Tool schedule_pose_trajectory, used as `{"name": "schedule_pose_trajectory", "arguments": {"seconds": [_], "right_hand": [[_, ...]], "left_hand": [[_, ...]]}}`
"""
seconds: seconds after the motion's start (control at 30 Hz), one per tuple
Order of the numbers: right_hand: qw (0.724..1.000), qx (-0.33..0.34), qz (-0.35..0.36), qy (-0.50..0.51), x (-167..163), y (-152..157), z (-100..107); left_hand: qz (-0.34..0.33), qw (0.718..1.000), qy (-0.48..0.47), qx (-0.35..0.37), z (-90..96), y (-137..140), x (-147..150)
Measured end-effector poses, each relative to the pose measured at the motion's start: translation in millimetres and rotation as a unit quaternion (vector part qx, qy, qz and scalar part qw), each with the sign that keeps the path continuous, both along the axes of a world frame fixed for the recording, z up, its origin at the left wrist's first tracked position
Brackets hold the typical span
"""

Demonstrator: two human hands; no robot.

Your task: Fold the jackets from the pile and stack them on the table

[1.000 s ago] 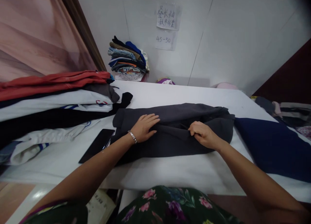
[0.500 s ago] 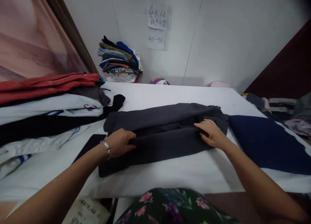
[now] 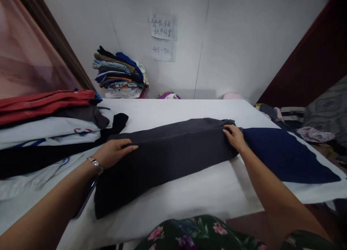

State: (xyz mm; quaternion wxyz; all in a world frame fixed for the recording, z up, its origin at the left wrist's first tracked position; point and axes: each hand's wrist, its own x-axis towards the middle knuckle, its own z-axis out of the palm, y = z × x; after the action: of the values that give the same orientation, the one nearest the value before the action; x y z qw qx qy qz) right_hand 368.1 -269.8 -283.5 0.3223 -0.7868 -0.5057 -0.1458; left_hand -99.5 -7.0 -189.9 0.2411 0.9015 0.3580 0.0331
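Left hand [image 3: 115,152], mine (bracelet [image 3: 95,165] at wrist), and right hand [image 3: 234,137]: both pinch a long edge of one dark grey garment [image 3: 170,156], which lies on the white table [image 3: 173,110]; navy cloth [image 3: 284,156] by its right end; layered clothes [image 3: 46,107], my left.

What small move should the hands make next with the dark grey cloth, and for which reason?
Perhaps smooth the far right corner of the cloth with the right hand. That corner looks creased, while the middle lies fairly flat. The right hand is close to it, and the left hand, at the opposite end, could steady the cloth.
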Motion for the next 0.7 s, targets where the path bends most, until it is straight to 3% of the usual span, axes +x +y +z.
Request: {"name": "schedule_pose_trajectory", "arguments": {"seconds": [0.1, 0.27, 0.37, 0.53, 0.7], "right_hand": [[1.0, 0.021, 0.004, -0.014, 0, 11, 3], [0.995, -0.098, 0.001, 0.023, 3, 36, -14], [0.991, -0.125, 0.01, 0.055, 7, 41, -20], [0.995, -0.08, 0.051, 0.022, 14, 38, -4], [0.998, -0.024, 0.034, -0.047, 13, 44, 20]], "left_hand": [[0.024, 1.0, 0.006, -0.003, -11.0, 18, 3], [0.045, 0.991, 0.123, 0.037, -57.4, 40, 23], [0.042, 0.987, 0.146, 0.044, -78.1, 43, 27], [0.004, 0.995, 0.101, -0.003, -79.9, 44, 17], [0.006, 0.99, 0.138, 0.018, -77.9, 41, 18]]}}
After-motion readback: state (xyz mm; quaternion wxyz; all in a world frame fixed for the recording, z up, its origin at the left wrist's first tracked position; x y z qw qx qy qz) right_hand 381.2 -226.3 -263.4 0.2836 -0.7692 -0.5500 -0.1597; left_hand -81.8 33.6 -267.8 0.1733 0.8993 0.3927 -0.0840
